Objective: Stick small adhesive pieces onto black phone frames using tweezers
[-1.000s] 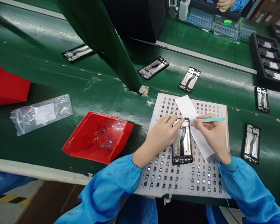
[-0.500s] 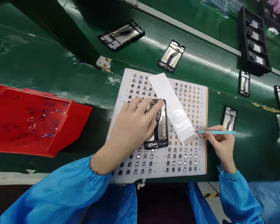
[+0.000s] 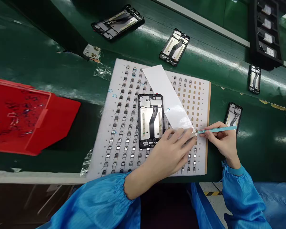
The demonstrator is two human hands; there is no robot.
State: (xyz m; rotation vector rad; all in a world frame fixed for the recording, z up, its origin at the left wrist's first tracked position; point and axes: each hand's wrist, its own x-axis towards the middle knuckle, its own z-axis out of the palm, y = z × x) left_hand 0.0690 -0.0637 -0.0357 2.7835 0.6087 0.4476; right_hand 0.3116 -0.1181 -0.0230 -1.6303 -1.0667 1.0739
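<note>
Left hand (image 3: pixel 173 151) over half-hidden strip (image 3: pixel 166 93)

Green belt (image 3: pixel 38 57) with white parts sheet (image 3: pixel 102 140), red tray (image 3: pixel 26 117), scattered phone frames (image 3: pixel 175 47) and black rack (image 3: pixel 264 35)

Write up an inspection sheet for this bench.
Surface: green belt, glossy and scuffed.
Job's things: frame flat on the white parts sheet; white strip aslant along its right side.
Clutter: red bin at left; film scrap; more frames on the belt.
Hands: left hand has fingers on the strip's near end, grip unclear; right hand holds a teal tool, tip at that end.
Cables: black flex inside the frame; none loose seen.
Surroundings: black rack far right; blue sleeves.
</note>
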